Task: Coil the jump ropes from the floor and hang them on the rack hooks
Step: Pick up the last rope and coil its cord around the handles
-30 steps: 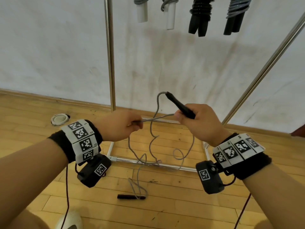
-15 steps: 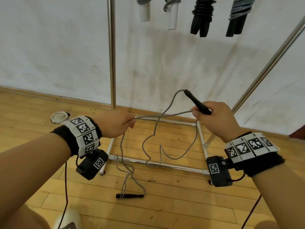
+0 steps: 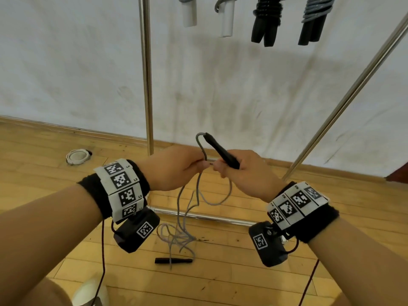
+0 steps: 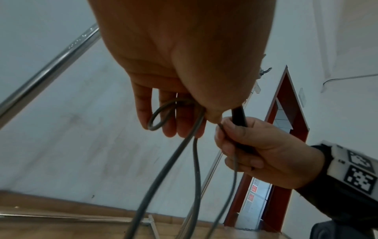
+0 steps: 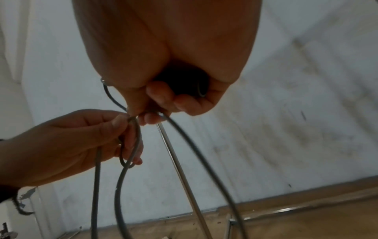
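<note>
At chest height, I hold the black handle [image 3: 223, 154] clenched in the right hand [image 3: 245, 173], long axis tilted, cord end pointing up-left. Left hand [image 3: 174, 171] pinches the grey cord [image 3: 199, 188] beside it, prob. to feed the next loop. Rest of cord w/ second handle [image 3: 173, 260] lies on floor.

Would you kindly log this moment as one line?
left hand: pinches grey rope cord | right hand: grips black handle | other handle: floor

The head camera is looking forward and down from above; both wrist cameras are peering up close beneath each palm, all 3 sharing the gray rope [image 3: 199, 191] between the hands.
</note>
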The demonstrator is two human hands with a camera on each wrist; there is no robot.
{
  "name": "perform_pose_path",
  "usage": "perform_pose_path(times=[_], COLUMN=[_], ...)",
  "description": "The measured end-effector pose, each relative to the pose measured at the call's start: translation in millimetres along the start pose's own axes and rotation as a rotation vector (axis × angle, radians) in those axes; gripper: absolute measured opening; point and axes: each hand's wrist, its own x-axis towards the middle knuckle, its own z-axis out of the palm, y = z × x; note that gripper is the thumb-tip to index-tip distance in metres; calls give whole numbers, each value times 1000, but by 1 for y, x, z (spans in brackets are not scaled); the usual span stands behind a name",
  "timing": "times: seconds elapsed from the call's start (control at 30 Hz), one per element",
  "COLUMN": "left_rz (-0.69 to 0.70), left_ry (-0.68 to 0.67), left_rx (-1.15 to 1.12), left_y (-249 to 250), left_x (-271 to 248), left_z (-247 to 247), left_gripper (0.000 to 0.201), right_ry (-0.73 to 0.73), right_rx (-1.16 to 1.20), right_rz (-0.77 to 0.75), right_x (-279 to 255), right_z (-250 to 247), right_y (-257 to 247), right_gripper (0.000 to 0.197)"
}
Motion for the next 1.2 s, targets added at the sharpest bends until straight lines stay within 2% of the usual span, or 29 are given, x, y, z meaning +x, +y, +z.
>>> perform_pose_path(times=[0.13,0.33,0.4,0.5,0.6,0.7,0.8,0.93,1.03,1.2], left_rz=[-28,-183,-234,-294,-285,-291,-278,-260,-249,-209], left_ry=[-18,-1,11,-7,-11,37,-14,-57,-30,-6], left_rx=[0,-127,-142,-89,-21,-119,-139,-240,-208,-172], left_y=[-15,-32,-38,-48,-50,-45,-37,-22,-12,-1], left_x=[-3,-9,-10,-11,-10,-9,-9,-7,-2,2], left_z=[-4,-13,-12,-12,-11,-10,-9,-1,1,2], left_gripper=[19,26,19,20,21,13,10,19,22,27], right_ry=[14,54,102,219,263,312,342,292,282,200], right_rx=[-98,-99,-85,-81,-72,5,65,-36,-56,1], right_rz=[28,42,40,35,45,67,89,135,115,22], right_x=[4,3,3,3,1,2,2,3,2,-2], right_z=[-15,-32,-38,-51,-57,-58,-57,-46,-37,-23], right_y=[6,16,19,25,30,34,36,36,27,4], right_gripper=[27,26,24,24,24,21,20,19,7,21])
